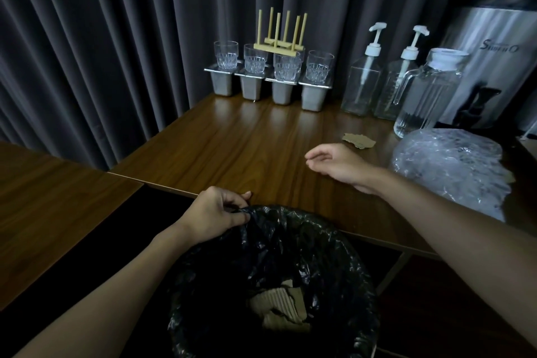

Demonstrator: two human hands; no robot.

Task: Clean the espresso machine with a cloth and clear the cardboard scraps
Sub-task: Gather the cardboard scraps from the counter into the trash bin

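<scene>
Bin with black liner (319, 241) closest, below the table edge; torn cardboard scraps (283, 305) lie at its bottom. Left hand (215, 212) pinches the liner's rim at the far left side, fingers curled round the plastic. Right hand (337, 163) is over the wooden table (247, 139), fingers loosely curled, holding nothing. One cardboard scrap (359, 141) is on the table just beyond that hand, near the glass pitcher (427, 93). Crumpled clear plastic (453, 166) sits to the right.

Illegible logo on steel urn (494, 73)
</scene>
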